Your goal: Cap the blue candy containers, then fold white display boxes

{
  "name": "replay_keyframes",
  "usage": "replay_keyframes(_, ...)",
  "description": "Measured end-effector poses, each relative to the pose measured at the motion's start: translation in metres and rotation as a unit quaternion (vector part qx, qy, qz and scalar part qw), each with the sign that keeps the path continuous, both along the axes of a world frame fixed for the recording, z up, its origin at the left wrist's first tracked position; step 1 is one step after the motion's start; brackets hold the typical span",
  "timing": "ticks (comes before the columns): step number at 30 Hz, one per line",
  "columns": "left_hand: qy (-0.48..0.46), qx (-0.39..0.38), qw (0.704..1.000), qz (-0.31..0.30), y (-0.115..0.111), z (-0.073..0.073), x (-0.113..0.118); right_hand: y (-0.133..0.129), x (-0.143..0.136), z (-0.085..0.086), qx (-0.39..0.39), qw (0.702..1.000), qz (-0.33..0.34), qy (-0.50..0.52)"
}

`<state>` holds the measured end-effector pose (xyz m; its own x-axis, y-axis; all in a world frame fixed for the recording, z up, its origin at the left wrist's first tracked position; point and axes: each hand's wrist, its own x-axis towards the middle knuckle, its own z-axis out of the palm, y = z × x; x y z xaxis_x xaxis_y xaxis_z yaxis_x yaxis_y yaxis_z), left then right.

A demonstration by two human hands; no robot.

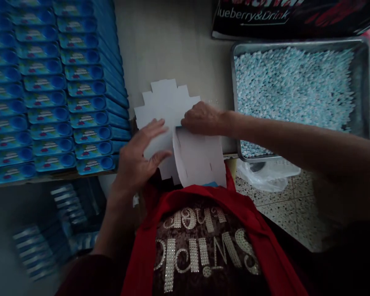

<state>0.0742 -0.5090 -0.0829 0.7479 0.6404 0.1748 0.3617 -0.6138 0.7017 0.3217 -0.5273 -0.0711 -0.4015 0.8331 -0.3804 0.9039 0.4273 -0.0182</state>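
Note:
A flat white cardboard box blank (165, 96) with notched, stepped flaps lies at the table's front edge, close to my body. Its near part curls up and back, showing a pale panel (197, 156) with small slits. My right hand (202, 118) is closed at the upper edge of this curled part, pinching the cardboard; the fingertips are mostly hidden. My left hand (138, 156) hovers over the left side of the blank, fingers spread and thumb apart, holding nothing. Whether it touches the cardboard I cannot tell.
Blue printed packs (49, 98) stand stacked in rows at the left. At the right, a metal tray (234, 82) holds many small light-blue and white pellets (290, 86). Behind it sits a black printed box (296, 20). A clear plastic bag (268, 174) hangs below the tray.

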Motion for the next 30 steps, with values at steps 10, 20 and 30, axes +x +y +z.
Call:
replay_keyframes(10,0.162,0.253,0.95,-0.081,-0.02,-0.031,0.026,0.031,-0.038,0.048,0.148,0.987,0.044,0.032)
replay_keyframes(20,0.202,0.038,0.979,0.008,-0.01,-0.028,0.061,-0.174,-0.037,-0.072,0.302,0.914,-0.252,0.096)
replay_keyframes(30,0.268,0.189,0.945,0.005,-0.042,-0.052,0.034,-0.136,-0.046,-0.062,0.206,0.938,-0.274,0.045)
